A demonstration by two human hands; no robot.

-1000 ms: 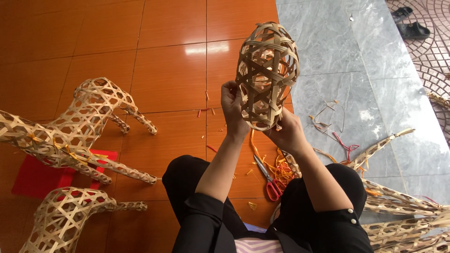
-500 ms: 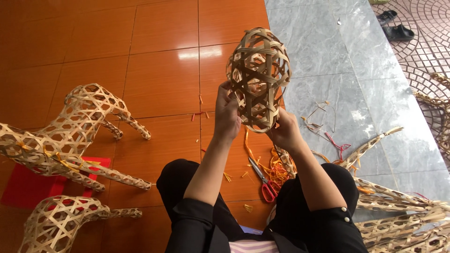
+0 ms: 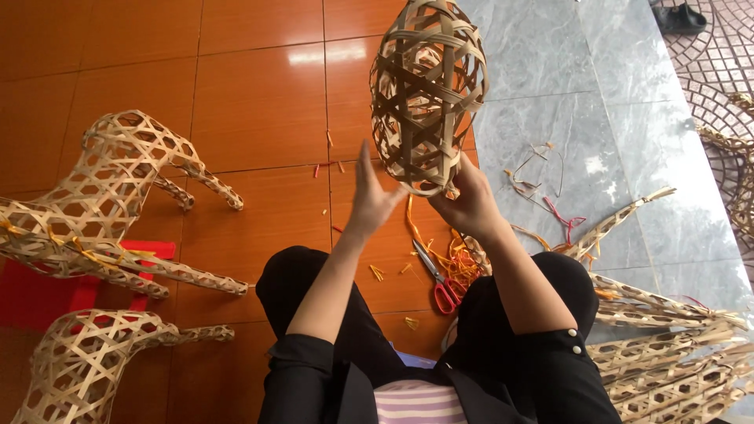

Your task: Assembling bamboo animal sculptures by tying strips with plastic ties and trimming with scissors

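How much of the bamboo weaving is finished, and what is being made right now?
Done: woven animal-shaped frames lie on the orange floor at the left, and more woven pieces at the right. In hand: the right hand holds up an open-weave bamboo ball from below; the left hand is open beside it. Left: loose strip ends poke out at the ball's bottom, and scissors and scraps wait on the floor.

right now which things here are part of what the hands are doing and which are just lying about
In hand:
woven shell, held by right hand
left hand, open beside it

Lying about:
scissors
orange strips
woven animal frames
woven pieces
red mat
shoe
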